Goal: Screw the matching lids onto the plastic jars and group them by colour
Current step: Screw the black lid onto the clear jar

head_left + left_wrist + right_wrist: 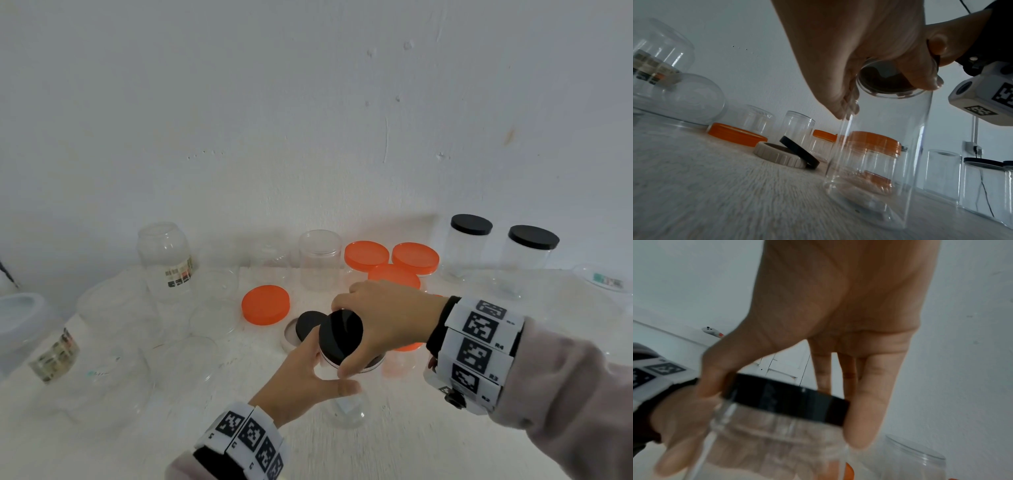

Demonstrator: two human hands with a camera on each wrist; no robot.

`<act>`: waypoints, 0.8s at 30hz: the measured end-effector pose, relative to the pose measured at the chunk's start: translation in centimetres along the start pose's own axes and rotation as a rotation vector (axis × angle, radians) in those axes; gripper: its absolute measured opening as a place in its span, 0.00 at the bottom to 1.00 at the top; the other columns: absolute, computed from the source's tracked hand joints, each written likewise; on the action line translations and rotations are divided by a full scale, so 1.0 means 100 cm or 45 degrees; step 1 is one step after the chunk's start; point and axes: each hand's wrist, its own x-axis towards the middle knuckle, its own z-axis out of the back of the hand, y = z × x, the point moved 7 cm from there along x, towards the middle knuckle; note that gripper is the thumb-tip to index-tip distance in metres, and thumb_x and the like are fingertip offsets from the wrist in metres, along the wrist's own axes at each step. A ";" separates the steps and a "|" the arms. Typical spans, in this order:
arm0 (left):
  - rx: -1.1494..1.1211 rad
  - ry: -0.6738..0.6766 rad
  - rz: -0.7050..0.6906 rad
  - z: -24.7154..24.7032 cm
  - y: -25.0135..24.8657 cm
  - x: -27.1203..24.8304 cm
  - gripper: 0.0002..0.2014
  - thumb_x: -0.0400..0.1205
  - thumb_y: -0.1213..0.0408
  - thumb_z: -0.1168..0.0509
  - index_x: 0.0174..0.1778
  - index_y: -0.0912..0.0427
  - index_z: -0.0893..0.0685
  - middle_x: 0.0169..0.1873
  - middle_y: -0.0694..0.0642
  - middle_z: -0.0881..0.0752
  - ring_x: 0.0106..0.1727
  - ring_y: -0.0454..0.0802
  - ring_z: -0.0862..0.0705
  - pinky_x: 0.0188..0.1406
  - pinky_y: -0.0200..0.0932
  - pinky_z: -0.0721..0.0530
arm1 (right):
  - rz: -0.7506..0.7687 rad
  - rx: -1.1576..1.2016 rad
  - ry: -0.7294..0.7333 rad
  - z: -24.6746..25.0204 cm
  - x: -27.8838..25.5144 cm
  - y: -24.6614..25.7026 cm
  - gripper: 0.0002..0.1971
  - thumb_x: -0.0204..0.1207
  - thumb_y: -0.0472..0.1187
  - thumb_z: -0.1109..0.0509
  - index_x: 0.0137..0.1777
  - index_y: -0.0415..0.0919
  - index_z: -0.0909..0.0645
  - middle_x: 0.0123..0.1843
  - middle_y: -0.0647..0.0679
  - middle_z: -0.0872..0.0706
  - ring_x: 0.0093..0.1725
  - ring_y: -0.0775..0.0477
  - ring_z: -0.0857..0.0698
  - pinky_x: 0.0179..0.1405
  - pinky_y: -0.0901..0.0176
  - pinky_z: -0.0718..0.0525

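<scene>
**Black lid meets clear jar**

The right hand (383, 318) pinches a black lid (340, 331) by its rim, tilted on the mouth of a clear jar (875, 162). The left hand (301, 380) grips that jar just below the lid. The jar stands on the desk (411, 445); behind it lie a loose orange lid (265, 304) and a second black lid (308, 323).

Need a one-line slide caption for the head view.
Right hand sets a tilted black lid onto the clear jar held by the left hand.

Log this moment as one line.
step: fitting black lid on clear jar | left hand: holds jar | right hand: grips lid, tilted
</scene>
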 end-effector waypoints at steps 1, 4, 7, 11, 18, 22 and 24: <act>0.003 -0.006 0.003 0.000 0.000 0.000 0.38 0.68 0.49 0.21 0.70 0.33 0.32 0.66 0.34 0.20 0.70 0.35 0.24 0.72 0.43 0.27 | -0.025 -0.004 -0.016 -0.001 0.000 -0.001 0.40 0.57 0.75 0.28 0.62 0.50 0.25 0.45 0.56 0.25 0.46 0.51 0.22 0.39 0.61 0.21; 0.008 -0.012 0.005 0.000 0.001 0.000 0.37 0.68 0.49 0.21 0.70 0.33 0.32 0.65 0.32 0.20 0.69 0.33 0.24 0.69 0.40 0.26 | -0.082 -0.011 -0.069 -0.004 0.000 -0.003 0.39 0.56 0.78 0.31 0.57 0.48 0.25 0.42 0.55 0.25 0.41 0.52 0.22 0.35 0.60 0.22; 0.029 -0.031 -0.006 0.001 0.001 -0.001 0.37 0.69 0.51 0.21 0.71 0.34 0.32 0.65 0.33 0.20 0.67 0.33 0.23 0.64 0.37 0.25 | -0.168 -0.015 -0.130 -0.008 0.000 -0.004 0.36 0.57 0.79 0.34 0.50 0.48 0.28 0.38 0.56 0.27 0.34 0.56 0.26 0.29 0.62 0.30; 0.018 -0.026 -0.021 0.000 -0.001 0.000 0.38 0.70 0.51 0.21 0.73 0.35 0.33 0.66 0.34 0.20 0.68 0.33 0.23 0.65 0.36 0.27 | -0.209 0.048 -0.063 -0.012 -0.001 -0.004 0.35 0.59 0.78 0.34 0.50 0.49 0.32 0.41 0.55 0.28 0.36 0.55 0.27 0.30 0.62 0.31; 0.040 -0.051 -0.016 0.000 0.001 -0.001 0.37 0.68 0.49 0.21 0.70 0.33 0.32 0.64 0.34 0.20 0.69 0.34 0.24 0.72 0.43 0.27 | 0.033 0.125 0.216 -0.002 0.001 0.002 0.41 0.61 0.65 0.23 0.75 0.63 0.34 0.53 0.59 0.29 0.54 0.54 0.26 0.46 0.62 0.24; 0.040 -0.077 -0.023 0.000 0.000 -0.003 0.38 0.67 0.48 0.21 0.71 0.35 0.31 0.65 0.35 0.20 0.69 0.35 0.23 0.73 0.46 0.26 | 0.093 0.077 0.077 0.003 0.003 0.004 0.38 0.57 0.68 0.22 0.69 0.61 0.27 0.44 0.62 0.28 0.47 0.57 0.25 0.37 0.67 0.29; 0.040 -0.088 -0.025 0.000 -0.001 -0.004 0.38 0.67 0.49 0.20 0.71 0.36 0.31 0.64 0.35 0.19 0.68 0.36 0.23 0.73 0.47 0.25 | 0.099 0.063 0.024 0.003 0.003 0.006 0.35 0.57 0.69 0.23 0.64 0.58 0.23 0.43 0.60 0.26 0.43 0.56 0.24 0.35 0.65 0.26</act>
